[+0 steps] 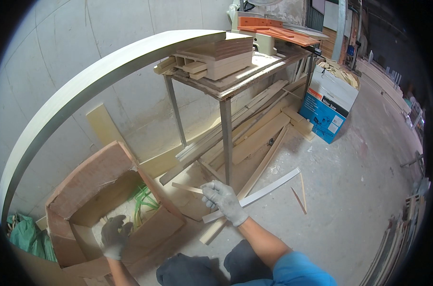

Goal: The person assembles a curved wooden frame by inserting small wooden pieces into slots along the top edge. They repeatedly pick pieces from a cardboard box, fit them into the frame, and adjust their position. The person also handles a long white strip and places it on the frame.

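Observation:
My right hand (222, 201), in a pale grey work glove, is closed on a thin wooden strip (187, 188). The strip points out to the left, past the near table leg. My left hand (115, 237), also gloved, is inside an open brown cardboard box (90, 172). Its fingers are bent but apart, with no held thing visible between them. Small pale scraps lie around its fingertips, and too little of them shows to name. Green plastic straps (145, 202) lie in the same box, right of this hand.
A metal-legged table (226, 138) carries stacked wood blocks (230, 55), a long board (59, 100) jutting left and an orange-topped machine (273, 33). Planks (259, 143) lie beneath. A white-blue carton (331, 102) holds wood scraps. A white strip (271, 187) lies on the floor.

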`<action>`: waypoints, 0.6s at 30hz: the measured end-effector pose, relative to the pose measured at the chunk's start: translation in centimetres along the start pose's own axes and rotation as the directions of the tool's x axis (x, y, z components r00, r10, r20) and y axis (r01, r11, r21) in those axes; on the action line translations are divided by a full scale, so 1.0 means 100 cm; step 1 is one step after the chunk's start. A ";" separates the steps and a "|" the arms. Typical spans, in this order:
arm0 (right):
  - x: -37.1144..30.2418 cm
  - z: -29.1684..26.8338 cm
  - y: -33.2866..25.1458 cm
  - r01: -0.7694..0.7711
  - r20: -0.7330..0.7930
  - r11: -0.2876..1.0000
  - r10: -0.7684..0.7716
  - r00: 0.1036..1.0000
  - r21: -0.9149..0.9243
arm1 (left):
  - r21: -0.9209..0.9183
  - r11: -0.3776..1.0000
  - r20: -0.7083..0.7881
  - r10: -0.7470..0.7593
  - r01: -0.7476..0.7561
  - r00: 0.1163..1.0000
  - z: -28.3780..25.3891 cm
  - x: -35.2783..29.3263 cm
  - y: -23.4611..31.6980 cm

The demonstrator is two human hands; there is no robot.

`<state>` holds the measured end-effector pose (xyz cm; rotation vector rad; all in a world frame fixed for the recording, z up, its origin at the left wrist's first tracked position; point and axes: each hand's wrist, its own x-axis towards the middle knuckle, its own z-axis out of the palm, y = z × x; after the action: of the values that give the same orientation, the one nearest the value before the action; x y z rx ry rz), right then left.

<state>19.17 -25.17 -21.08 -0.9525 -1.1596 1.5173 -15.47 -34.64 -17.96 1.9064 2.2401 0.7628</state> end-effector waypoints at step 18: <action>0.009 -0.014 0.009 -0.009 -0.031 0.999 0.011 0.999 0.047 | -0.974 0.181 -0.115 0.116 -0.135 0.987 0.013 0.247 0.216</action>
<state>20.08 -24.10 -22.34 -0.9488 -1.0934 1.5259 -0.74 -8.86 -3.82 1.2759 0.8962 1.6830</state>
